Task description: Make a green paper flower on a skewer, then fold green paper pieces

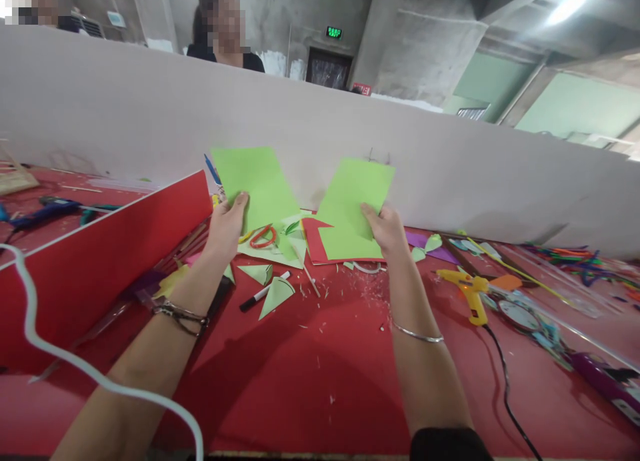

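Note:
My left hand [230, 219] grips a sheet of bright green paper [256, 184] by its left edge, thumb on the front face. On the other side my right hand [385, 226] pinches a second green paper sheet [356, 193] along its right edge. Both sheets are held up and apart from each other, above the red table [320, 374]. Behind and below them lie scissors with orange-red handles [263, 236] and a piece of red paper [316, 239]. Cut pale green wedges [278, 297] and a black-and-white marker [260, 294] lie nearer to me.
A yellow glue gun [467, 291] with a black cord lies at right, beside a roll of clear tape [519, 313] and a purple tool [607, 384]. A red divider [115, 267] stands at left. A white cable [95, 374] crosses the lower left. Behind the white partition [150, 94] is a person [225, 51].

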The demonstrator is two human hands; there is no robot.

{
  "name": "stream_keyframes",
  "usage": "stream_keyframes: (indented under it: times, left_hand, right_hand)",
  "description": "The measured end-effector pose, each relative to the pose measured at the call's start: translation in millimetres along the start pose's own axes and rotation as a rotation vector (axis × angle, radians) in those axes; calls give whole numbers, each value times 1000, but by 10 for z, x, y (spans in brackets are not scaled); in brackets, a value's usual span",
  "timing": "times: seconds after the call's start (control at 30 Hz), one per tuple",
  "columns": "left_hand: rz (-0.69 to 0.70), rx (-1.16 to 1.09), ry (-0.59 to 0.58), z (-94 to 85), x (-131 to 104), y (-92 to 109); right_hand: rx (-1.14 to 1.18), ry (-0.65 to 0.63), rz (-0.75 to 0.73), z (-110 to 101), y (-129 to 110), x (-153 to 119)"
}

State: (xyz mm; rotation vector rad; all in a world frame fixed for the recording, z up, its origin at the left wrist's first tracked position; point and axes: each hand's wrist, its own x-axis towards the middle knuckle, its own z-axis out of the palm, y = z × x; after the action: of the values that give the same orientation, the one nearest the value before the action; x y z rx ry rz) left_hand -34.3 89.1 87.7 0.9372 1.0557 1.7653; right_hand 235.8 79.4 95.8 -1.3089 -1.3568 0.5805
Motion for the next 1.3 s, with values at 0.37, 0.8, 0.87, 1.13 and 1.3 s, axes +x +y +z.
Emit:
stream_keyframes:
  times: [0.37,0.8,0.87,1.13,1.3]
  left_hand:
    - [-196,433,-332,-194,-80,-354]
    - [634,1193,-1373,-210,-863,-641]
    - [636,1214,-1451,-210,-1006,-693]
    - [547,1203,-1458,-237,-1135,-707]
    - [471,1146,-1477,-239,-1199,-642]
  right_hand:
    - [216,-443,310,-97,365,-791]
    - [-154,-638,189,-268,362,-1505]
    - [-218,-708,149,-323,317,-1555]
    - [-405,-636,-71,-331,394,-1774]
    - [-669,-519,-188,-444,369,-1828]
